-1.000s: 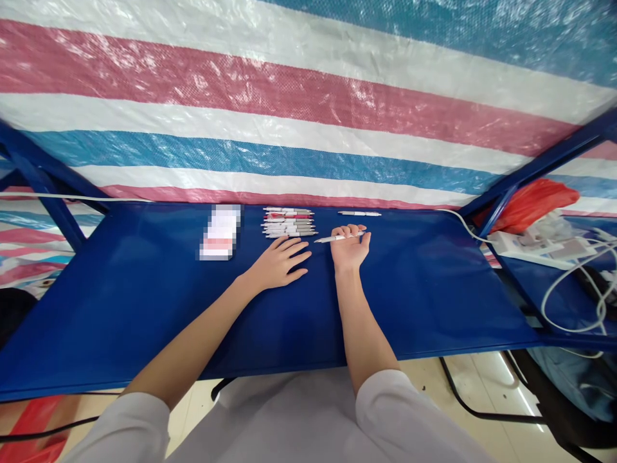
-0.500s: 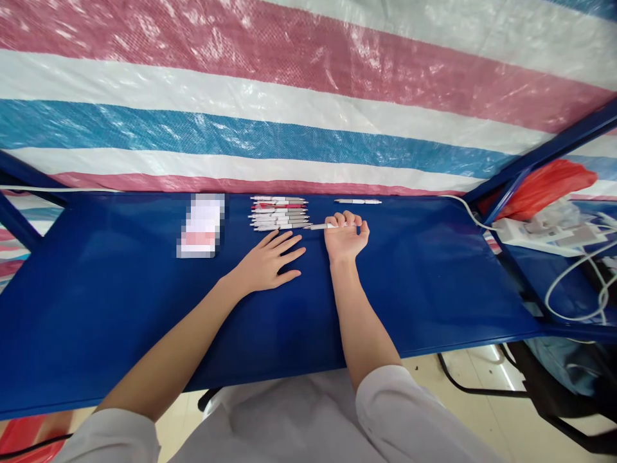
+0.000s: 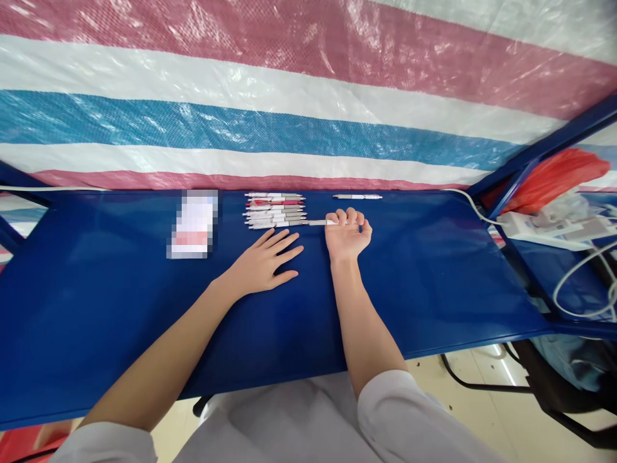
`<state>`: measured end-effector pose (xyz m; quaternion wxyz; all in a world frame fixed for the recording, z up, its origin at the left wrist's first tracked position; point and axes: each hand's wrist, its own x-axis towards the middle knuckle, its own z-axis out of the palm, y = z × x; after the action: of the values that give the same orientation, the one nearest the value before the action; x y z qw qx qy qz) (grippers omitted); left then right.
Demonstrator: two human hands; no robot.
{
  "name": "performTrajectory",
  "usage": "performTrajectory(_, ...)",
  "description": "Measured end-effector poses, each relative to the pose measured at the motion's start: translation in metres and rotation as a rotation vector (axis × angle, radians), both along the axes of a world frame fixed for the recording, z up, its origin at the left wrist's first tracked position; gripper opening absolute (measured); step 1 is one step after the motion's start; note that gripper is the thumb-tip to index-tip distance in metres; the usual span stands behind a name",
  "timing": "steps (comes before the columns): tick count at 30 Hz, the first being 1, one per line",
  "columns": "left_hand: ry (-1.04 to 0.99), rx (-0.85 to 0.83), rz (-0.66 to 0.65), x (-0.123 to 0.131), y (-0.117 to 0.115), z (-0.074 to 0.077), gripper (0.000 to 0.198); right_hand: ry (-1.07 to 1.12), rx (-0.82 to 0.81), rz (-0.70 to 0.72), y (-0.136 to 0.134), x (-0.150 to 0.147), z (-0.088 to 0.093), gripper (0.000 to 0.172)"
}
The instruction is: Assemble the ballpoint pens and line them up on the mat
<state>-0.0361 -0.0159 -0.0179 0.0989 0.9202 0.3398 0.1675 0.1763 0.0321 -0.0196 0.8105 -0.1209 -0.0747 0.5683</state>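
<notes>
My left hand [image 3: 264, 262] rests palm down on the blue table [image 3: 250, 347], fingers spread, with its fingertips just below a stack of several pens [image 3: 274, 211]. These pens lie side by side, mostly white and grey, one of them red. My right hand [image 3: 348, 235] is turned palm up with curled fingers around a white pen [image 3: 318, 222]. That pen's tip points left and comes close to the row; whether it touches, I cannot tell. A single white pen [image 3: 357, 197] lies apart, beyond my right hand near the back edge.
A blurred-out white rectangular item [image 3: 193, 224] lies left of the pens. Striped plastic sheeting [image 3: 270, 122] hangs behind the table. To the right are a blue frame bar, a white power strip [image 3: 544, 231], cables and a red plastic bag [image 3: 554, 180].
The camera view has shifted slightly. Both hands keep nearly the same pose, and the right hand still holds the pen.
</notes>
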Motion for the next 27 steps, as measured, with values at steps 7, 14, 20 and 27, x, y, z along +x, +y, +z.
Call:
performTrajectory(7, 0.118, 0.042, -0.006, 0.0005, -0.0021, 0.0057, 0.052, 0.228, 0.101, 0.12, 0.0014, 0.0007, -0.0031, 0.026)
performTrajectory(14, 0.106, 0.06, -0.009, 0.0002, -0.002, 0.0046, 0.051, 0.275, 0.128, 0.146, 0.0013, 0.0006, -0.0042, 0.026)
performTrajectory(20, 0.109, 0.064, -0.009, -0.0002, -0.0023, 0.0039, 0.052, 0.246, 0.118, 0.135, 0.0014, 0.0005, -0.0045, 0.025)
performTrajectory(27, 0.116, 0.049, -0.003, 0.0002, -0.0026, 0.0036, 0.053, 0.226, 0.128, 0.135, 0.0024, -0.0008, -0.0047, 0.025)
